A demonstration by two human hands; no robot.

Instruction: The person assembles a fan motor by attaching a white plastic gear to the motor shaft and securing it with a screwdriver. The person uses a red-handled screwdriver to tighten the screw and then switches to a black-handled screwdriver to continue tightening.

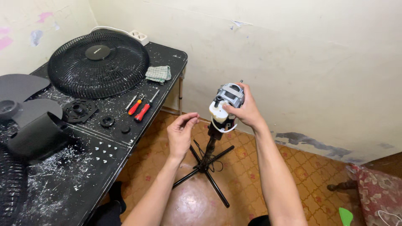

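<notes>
Now, right hand (247, 112): clamped on fan motor (228, 102); keep it steady.
Left hand (181, 133): fingertips pinched together, apparently empty, beside the stand (208, 161).

R hand (248, 112): grips fan motor (228, 101) atop stand (208, 161)
L hand (181, 133): fingers pinched, beside motor
Table (83, 167): fan grille (98, 65), screwdrivers (140, 109)

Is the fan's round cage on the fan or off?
Off. The round black fan grille lies flat on the paint-speckled black table, apart from the bare grey motor.
</notes>
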